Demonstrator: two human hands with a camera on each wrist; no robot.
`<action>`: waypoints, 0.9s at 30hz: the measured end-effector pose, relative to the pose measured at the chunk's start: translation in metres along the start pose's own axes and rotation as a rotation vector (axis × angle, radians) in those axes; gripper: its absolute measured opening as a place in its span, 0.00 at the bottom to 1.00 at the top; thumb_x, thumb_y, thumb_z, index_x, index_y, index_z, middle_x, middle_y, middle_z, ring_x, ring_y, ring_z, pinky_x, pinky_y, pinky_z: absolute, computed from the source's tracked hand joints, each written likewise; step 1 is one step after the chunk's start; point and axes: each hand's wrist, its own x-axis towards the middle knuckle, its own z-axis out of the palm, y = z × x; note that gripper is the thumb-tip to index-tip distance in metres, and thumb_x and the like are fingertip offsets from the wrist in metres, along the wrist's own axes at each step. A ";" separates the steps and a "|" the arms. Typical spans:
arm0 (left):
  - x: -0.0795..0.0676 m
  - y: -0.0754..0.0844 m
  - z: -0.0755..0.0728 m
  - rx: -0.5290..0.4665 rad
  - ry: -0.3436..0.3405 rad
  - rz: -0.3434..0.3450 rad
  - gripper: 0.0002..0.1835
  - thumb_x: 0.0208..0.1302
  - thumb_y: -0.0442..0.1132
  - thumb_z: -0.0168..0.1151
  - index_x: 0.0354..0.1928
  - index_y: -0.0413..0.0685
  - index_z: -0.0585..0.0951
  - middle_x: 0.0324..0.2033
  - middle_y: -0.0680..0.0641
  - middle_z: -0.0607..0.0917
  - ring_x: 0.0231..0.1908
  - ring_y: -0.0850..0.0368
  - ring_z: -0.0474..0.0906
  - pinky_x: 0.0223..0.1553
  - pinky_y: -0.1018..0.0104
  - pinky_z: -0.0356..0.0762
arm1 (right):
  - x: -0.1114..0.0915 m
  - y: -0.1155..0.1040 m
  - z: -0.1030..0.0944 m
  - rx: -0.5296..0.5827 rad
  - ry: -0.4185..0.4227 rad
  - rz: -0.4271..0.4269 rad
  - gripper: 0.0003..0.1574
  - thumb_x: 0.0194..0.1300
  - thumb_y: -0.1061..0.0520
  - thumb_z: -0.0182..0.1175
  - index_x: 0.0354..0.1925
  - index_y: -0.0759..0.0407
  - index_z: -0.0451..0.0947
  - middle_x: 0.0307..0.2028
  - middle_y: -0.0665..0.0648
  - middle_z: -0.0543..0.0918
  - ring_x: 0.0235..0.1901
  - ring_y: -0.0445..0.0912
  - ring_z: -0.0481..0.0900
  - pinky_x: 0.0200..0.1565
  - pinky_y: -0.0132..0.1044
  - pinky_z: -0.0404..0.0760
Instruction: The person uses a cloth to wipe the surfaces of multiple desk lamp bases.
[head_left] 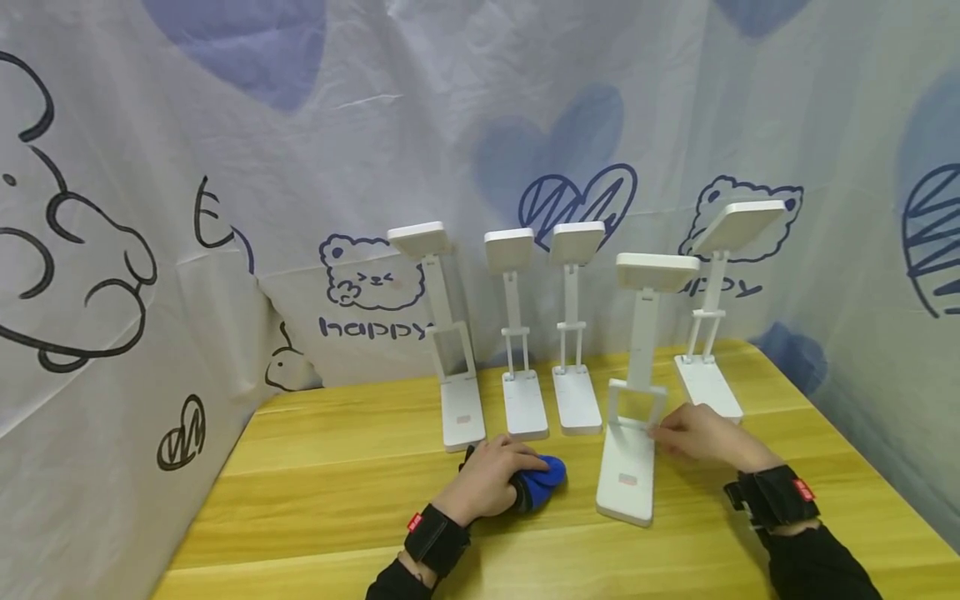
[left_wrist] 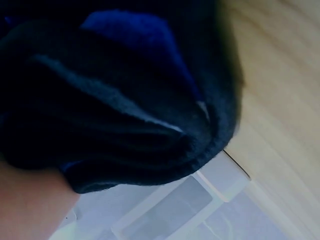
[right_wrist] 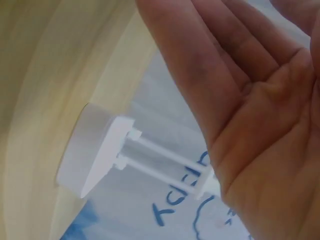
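Note:
A folded black-and-blue cloth [head_left: 542, 482] lies in the grip of my left hand [head_left: 489, 477], low over the table left of the nearest white desk lamp [head_left: 627, 475]. Its dark folds [left_wrist: 125, 125] fill most of the left wrist view. At that lamp's right side, my right hand [head_left: 693, 435] pinches the lower bracket near the hinge. The right wrist view shows the palm of the right hand [right_wrist: 250, 100], its fingertips out of frame. The nearest lamp stands unfolded, its head [head_left: 656, 272] raised above the arm.
Behind stand more unfolded white lamps: one at left [head_left: 462, 412], two in the middle [head_left: 525, 406] [head_left: 576, 400], one at far right [head_left: 708, 387]. They rest on a wood-grain table [head_left: 322, 475]. A printed white curtain [head_left: 360, 125] hangs close behind and at both sides.

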 end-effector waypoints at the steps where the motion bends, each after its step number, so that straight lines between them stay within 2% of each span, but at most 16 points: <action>1: 0.000 0.000 0.000 0.001 0.001 0.000 0.34 0.50 0.22 0.49 0.55 0.65 0.80 0.54 0.55 0.80 0.54 0.54 0.70 0.51 0.47 0.71 | 0.000 -0.003 0.000 0.000 -0.013 -0.029 0.17 0.66 0.49 0.57 0.24 0.55 0.82 0.15 0.50 0.75 0.15 0.40 0.68 0.21 0.34 0.70; 5: 0.000 0.001 0.000 0.008 0.008 0.003 0.34 0.51 0.22 0.50 0.55 0.65 0.80 0.53 0.55 0.80 0.53 0.54 0.70 0.50 0.48 0.72 | 0.000 -0.014 0.002 -0.032 -0.047 -0.172 0.15 0.66 0.51 0.57 0.24 0.54 0.80 0.15 0.45 0.65 0.15 0.36 0.61 0.21 0.31 0.63; 9: 0.000 0.002 -0.001 0.010 0.005 0.001 0.33 0.52 0.23 0.50 0.55 0.65 0.80 0.54 0.55 0.80 0.52 0.54 0.70 0.49 0.49 0.72 | -0.001 -0.028 0.007 -0.042 -0.081 -0.278 0.11 0.66 0.52 0.57 0.31 0.54 0.82 0.20 0.42 0.72 0.20 0.35 0.64 0.24 0.32 0.66; 12: -0.001 0.002 -0.001 0.010 0.002 -0.003 0.33 0.52 0.23 0.50 0.55 0.65 0.80 0.54 0.55 0.80 0.52 0.54 0.70 0.49 0.49 0.72 | -0.003 -0.040 0.011 -0.049 -0.093 -0.279 0.11 0.65 0.52 0.58 0.40 0.56 0.82 0.32 0.47 0.82 0.28 0.38 0.74 0.31 0.37 0.76; 16: -0.001 0.002 -0.001 0.014 -0.002 -0.005 0.32 0.52 0.23 0.51 0.55 0.65 0.80 0.54 0.55 0.80 0.52 0.54 0.70 0.49 0.50 0.72 | -0.007 -0.054 0.022 -0.130 -0.083 -0.246 0.19 0.61 0.51 0.62 0.47 0.61 0.81 0.43 0.57 0.84 0.42 0.50 0.79 0.43 0.49 0.80; 19: 0.000 0.002 -0.001 0.018 -0.003 -0.004 0.32 0.53 0.24 0.51 0.55 0.65 0.80 0.54 0.55 0.80 0.52 0.54 0.70 0.48 0.50 0.72 | -0.011 -0.063 0.033 -0.195 -0.081 -0.255 0.24 0.58 0.50 0.64 0.50 0.61 0.79 0.50 0.65 0.80 0.50 0.59 0.75 0.49 0.55 0.76; 23: 0.000 0.002 0.000 0.026 -0.002 -0.008 0.32 0.53 0.24 0.52 0.55 0.66 0.80 0.54 0.56 0.80 0.52 0.54 0.70 0.48 0.50 0.72 | -0.015 -0.071 0.048 -0.222 -0.097 -0.255 0.28 0.56 0.44 0.65 0.51 0.57 0.79 0.59 0.75 0.69 0.58 0.67 0.63 0.51 0.62 0.73; 27: 0.000 0.001 0.001 0.032 -0.006 -0.010 0.32 0.53 0.24 0.52 0.54 0.66 0.80 0.53 0.56 0.80 0.52 0.54 0.70 0.48 0.50 0.72 | -0.017 -0.073 0.059 -0.231 -0.080 -0.239 0.22 0.51 0.42 0.68 0.42 0.51 0.81 0.63 0.76 0.63 0.62 0.71 0.56 0.49 0.65 0.73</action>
